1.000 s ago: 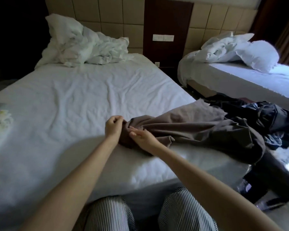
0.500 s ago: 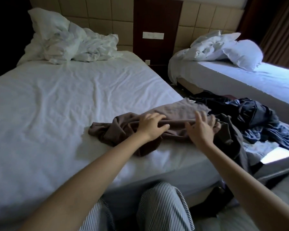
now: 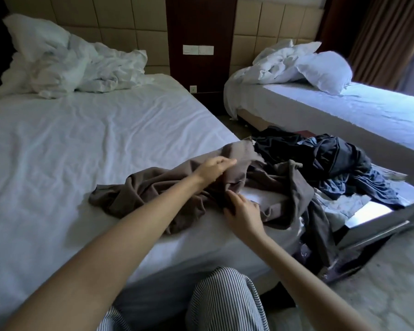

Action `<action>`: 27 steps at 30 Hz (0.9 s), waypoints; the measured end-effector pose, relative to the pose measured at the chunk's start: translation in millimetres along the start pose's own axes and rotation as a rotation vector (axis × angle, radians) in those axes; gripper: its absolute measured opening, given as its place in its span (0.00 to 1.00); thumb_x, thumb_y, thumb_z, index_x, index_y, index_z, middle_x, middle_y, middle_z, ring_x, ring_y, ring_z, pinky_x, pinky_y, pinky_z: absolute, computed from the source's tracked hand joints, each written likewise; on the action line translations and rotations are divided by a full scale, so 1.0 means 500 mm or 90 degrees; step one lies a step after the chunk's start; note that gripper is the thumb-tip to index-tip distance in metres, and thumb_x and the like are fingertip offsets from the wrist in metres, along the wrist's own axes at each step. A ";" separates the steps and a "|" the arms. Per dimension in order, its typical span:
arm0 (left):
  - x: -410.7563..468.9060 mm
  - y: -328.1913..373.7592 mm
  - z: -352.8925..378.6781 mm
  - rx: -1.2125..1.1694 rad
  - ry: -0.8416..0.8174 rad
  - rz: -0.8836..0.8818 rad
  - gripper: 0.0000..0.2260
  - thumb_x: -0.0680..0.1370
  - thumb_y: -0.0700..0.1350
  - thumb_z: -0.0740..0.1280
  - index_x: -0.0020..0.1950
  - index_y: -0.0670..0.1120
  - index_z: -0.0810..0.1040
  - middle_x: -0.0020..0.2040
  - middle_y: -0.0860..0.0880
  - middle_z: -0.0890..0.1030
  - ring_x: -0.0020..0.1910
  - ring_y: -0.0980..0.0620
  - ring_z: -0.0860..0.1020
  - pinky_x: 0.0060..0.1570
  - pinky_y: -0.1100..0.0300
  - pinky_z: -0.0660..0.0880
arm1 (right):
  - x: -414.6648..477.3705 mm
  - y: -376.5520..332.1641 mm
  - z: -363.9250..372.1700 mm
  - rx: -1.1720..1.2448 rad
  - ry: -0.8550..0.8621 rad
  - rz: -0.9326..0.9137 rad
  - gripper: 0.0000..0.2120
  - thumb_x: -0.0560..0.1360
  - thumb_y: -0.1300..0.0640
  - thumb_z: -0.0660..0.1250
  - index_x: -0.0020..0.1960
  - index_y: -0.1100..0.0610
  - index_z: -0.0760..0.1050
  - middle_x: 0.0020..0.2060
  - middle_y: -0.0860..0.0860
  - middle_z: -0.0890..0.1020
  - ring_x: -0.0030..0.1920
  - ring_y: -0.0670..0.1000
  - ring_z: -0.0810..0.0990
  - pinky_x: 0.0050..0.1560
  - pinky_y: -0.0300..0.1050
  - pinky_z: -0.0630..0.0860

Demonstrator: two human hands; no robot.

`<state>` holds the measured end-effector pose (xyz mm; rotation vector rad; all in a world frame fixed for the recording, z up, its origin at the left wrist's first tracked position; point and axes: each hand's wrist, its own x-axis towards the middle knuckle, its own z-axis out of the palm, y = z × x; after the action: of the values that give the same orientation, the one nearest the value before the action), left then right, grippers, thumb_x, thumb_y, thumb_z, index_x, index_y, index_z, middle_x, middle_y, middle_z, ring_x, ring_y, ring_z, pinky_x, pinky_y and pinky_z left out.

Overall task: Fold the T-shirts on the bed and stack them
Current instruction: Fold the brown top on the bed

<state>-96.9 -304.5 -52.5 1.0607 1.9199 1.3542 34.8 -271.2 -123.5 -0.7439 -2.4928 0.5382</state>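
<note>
A brown T-shirt (image 3: 153, 187) lies crumpled near the right front corner of the white bed (image 3: 81, 151), and part of it hangs over the bed's edge. My left hand (image 3: 213, 168) is on the shirt's far part, fingers reaching forward, and holds up a raised fold of it. Closer to me, my right hand (image 3: 242, 211) pinches the shirt's cloth beside a bare patch of sheet. A heap of dark and blue clothes (image 3: 320, 158) lies just to the right of the shirt.
A crumpled white duvet and pillow (image 3: 69, 63) fill the head of the bed. A second bed (image 3: 344, 111) with its own bedding stands to the right. Below the clothes heap, a silver case (image 3: 380, 211) lies on the floor. My striped trouser legs (image 3: 222, 299) are at the bed's edge.
Both hands left the shirt's left end and moved right along it. They lay flat on it half a second ago; now they hold its cloth, with one fold lifted off the sheet.
</note>
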 end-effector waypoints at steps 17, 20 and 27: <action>-0.008 -0.019 -0.113 0.161 0.193 0.136 0.13 0.82 0.43 0.59 0.36 0.46 0.68 0.34 0.50 0.71 0.36 0.52 0.70 0.34 0.64 0.63 | 0.063 0.002 -0.066 0.326 0.150 0.108 0.12 0.74 0.69 0.62 0.57 0.64 0.72 0.47 0.54 0.76 0.48 0.52 0.74 0.47 0.36 0.66; -0.052 -0.030 -0.212 -0.023 0.205 0.070 0.10 0.82 0.43 0.57 0.42 0.44 0.73 0.38 0.47 0.74 0.40 0.50 0.72 0.42 0.59 0.68 | 0.119 -0.019 -0.063 0.316 0.186 0.128 0.14 0.74 0.66 0.64 0.59 0.66 0.70 0.48 0.55 0.73 0.48 0.52 0.73 0.46 0.34 0.63; -0.184 -0.063 -0.368 -0.222 0.205 -0.075 0.11 0.83 0.41 0.55 0.46 0.46 0.75 0.39 0.48 0.75 0.34 0.53 0.74 0.34 0.60 0.72 | 0.219 -0.090 0.008 0.175 0.005 0.264 0.45 0.73 0.50 0.69 0.76 0.60 0.44 0.71 0.62 0.57 0.71 0.62 0.59 0.68 0.55 0.58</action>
<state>-203.4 -480.5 -20.6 0.5797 1.8323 1.7931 -65.9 -242.4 -68.4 -1.1497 -2.1967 0.9959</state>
